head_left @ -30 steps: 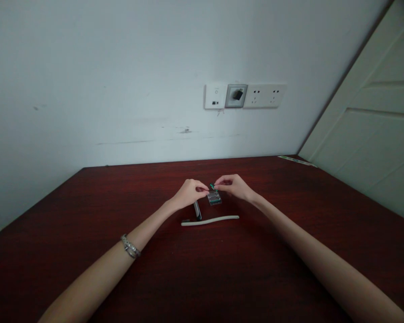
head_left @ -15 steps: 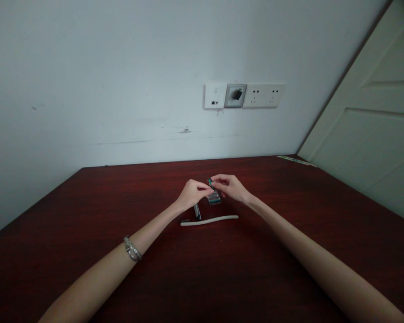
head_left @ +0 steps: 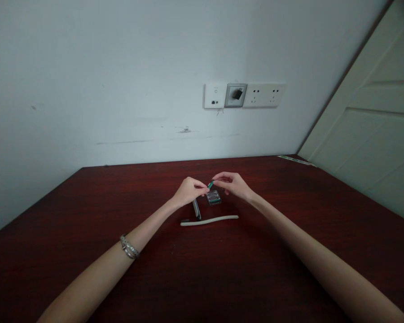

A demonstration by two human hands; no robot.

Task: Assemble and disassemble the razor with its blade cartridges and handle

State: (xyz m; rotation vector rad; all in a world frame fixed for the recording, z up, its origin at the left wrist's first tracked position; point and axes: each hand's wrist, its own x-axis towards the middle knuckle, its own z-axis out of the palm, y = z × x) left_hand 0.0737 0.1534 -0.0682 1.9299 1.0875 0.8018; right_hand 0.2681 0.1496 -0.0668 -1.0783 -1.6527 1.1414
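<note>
My left hand (head_left: pixel 188 191) and my right hand (head_left: pixel 233 184) meet over the middle of a dark red wooden table (head_left: pixel 202 269). Both pinch a small green piece (head_left: pixel 210 184) between their fingertips, held a little above the table. Just below it lies a small clear case with green parts (head_left: pixel 214 197). A dark narrow object (head_left: pixel 197 209) lies under my left hand. A long white handle (head_left: pixel 209 220) lies on the table nearer to me. A metal bracelet (head_left: pixel 128 247) is on my left wrist.
A white wall stands behind the table with a row of sockets and a switch (head_left: pixel 244 95). A pale door (head_left: pixel 373 134) is at the right. A thin strip (head_left: pixel 296 160) lies at the table's far right corner.
The small green piece has come up off the clear case, and both hands have risen slightly with it. The case now lies alone on the table.
</note>
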